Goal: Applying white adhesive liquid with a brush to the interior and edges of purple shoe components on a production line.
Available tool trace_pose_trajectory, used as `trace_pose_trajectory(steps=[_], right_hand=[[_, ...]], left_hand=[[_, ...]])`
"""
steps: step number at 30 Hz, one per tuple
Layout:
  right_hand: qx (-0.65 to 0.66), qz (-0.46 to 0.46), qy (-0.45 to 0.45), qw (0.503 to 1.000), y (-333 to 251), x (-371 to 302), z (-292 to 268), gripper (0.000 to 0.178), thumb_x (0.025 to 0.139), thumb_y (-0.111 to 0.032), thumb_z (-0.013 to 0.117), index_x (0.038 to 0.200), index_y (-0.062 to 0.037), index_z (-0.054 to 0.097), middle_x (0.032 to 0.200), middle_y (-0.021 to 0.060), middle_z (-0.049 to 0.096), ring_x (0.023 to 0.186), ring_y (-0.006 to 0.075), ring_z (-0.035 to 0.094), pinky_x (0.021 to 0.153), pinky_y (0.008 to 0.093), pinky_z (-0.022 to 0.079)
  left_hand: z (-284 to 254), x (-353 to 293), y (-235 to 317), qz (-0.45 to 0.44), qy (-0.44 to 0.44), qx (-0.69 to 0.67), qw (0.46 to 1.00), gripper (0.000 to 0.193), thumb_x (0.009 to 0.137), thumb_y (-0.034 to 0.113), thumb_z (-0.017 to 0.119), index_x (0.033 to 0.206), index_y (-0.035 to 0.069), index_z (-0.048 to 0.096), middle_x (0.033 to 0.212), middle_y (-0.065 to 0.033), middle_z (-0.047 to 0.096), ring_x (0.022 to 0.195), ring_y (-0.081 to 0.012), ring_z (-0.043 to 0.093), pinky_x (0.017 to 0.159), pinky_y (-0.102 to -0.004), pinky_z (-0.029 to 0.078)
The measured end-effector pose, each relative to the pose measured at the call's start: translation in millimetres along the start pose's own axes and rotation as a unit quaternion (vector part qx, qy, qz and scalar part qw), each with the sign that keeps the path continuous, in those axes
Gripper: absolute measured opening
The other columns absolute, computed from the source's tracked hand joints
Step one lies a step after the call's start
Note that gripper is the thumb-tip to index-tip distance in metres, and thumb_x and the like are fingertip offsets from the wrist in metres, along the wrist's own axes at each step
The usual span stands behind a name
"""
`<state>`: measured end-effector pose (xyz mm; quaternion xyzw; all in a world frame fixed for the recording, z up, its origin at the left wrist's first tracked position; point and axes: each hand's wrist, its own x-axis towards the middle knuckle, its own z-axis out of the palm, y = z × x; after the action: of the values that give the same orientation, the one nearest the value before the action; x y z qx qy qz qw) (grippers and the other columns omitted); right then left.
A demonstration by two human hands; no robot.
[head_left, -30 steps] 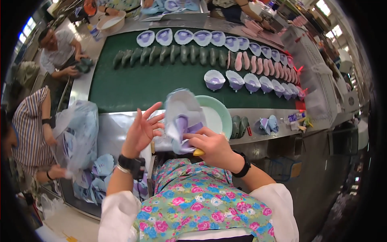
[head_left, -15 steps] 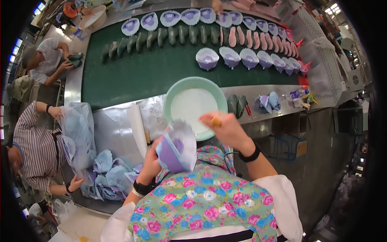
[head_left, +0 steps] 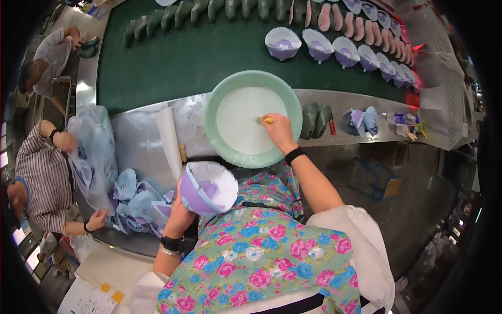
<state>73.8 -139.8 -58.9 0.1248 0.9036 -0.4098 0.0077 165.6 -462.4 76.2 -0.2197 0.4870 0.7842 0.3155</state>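
1. I see the left hand (head_left: 180, 215) holding a purple-and-white upper (head_left: 215, 184) by its left side, on the near side of the basin; the upper hides most of its fingers from me.
2. The right hand (head_left: 280, 133) is closed around a yellow-handled tool (head_left: 268, 120) above the green basin (head_left: 212, 98). Its fingers cover much of the handle, and I cannot tell whether the tip touches the white liquid (head_left: 238, 123).
3. Just right of the basin stand two dark green shoe forms (head_left: 310, 118), beside a small red object (head_left: 332, 127) I cannot identify.
4. Far off, my view cuts the row of dark forms (head_left: 200, 9) at the top.
5. To the left, a pile of uppers (head_left: 140, 203) overlaps too much to count; a clear bag (head_left: 99, 137) blurs its contents.
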Motion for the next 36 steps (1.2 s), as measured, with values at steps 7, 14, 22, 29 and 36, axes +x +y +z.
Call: trace_pose_trajectory(steps=[7,14,22,29,36], right_hand=[[0.158,0.016,0.007,0.987,-70.3,-5.5,-71.8,0.017,0.077,-0.006,0.071,0.093,-0.0015,0.069,0.087,0.0097,0.069,0.079,0.0166,0.066,0.071,0.0266,0.051],[0.28,-0.072,-0.127,0.949,-143.4,-13.1,-126.5,0.019,0.077,-0.004,0.072,0.095,-0.0012,0.069,0.09,0.0062,0.068,0.081,0.0091,0.062,0.071,0.0212,0.049],[0.174,0.012,0.019,0.984,-111.4,-24.3,-131.7,0.019,0.078,-0.018,0.073,0.079,0.0005,0.068,0.065,0.007,0.066,0.056,0.0106,0.061,0.053,0.0246,0.047],[0.218,0.096,-0.021,0.971,-156.3,-53.2,-142.7,0.025,0.079,-0.022,0.073,0.072,0.0013,0.065,0.057,0.0065,0.061,0.052,0.0057,0.055,0.049,0.023,0.044],[0.166,0.023,0.032,0.985,-138.5,-35.0,-130.5,0.022,0.076,-0.018,0.074,0.076,0.0014,0.065,0.06,0.0082,0.063,0.053,0.0091,0.057,0.051,0.0248,0.046]], left_hand=[[5.3,53.6,-11.0,-0.012,-0.006,-0.111,0.994,0.05,0.092,0.01,0.055,0.138,0.011,0.035,0.132,-0.0062,0.048,0.12,-0.0233,0.048,0.102,-0.0412,0.04],[38.6,84.2,8.0,-0.048,-0.111,-0.044,0.992,0.051,0.09,0.007,0.057,0.137,0.009,0.037,0.131,-0.0065,0.05,0.117,-0.0198,0.052,0.098,-0.0359,0.044],[56.3,104.6,26.6,0.072,-0.149,-0.022,0.986,0.05,0.09,0.001,0.053,0.138,0.009,0.039,0.129,-0.008,0.052,0.116,-0.0199,0.053,0.097,-0.035,0.045],[53.3,121.3,34.0,0.177,-0.109,0.027,0.978,0.049,0.091,-0.001,0.05,0.138,0.009,0.038,0.127,-0.0076,0.053,0.118,-0.0203,0.051,0.097,-0.0335,0.045],[58.6,110.2,34.2,0.152,-0.096,-0.057,0.982,0.037,0.095,0.006,0.046,0.132,0.008,0.044,0.127,-0.0076,0.053,0.118,-0.0216,0.051,0.097,-0.0334,0.045]])
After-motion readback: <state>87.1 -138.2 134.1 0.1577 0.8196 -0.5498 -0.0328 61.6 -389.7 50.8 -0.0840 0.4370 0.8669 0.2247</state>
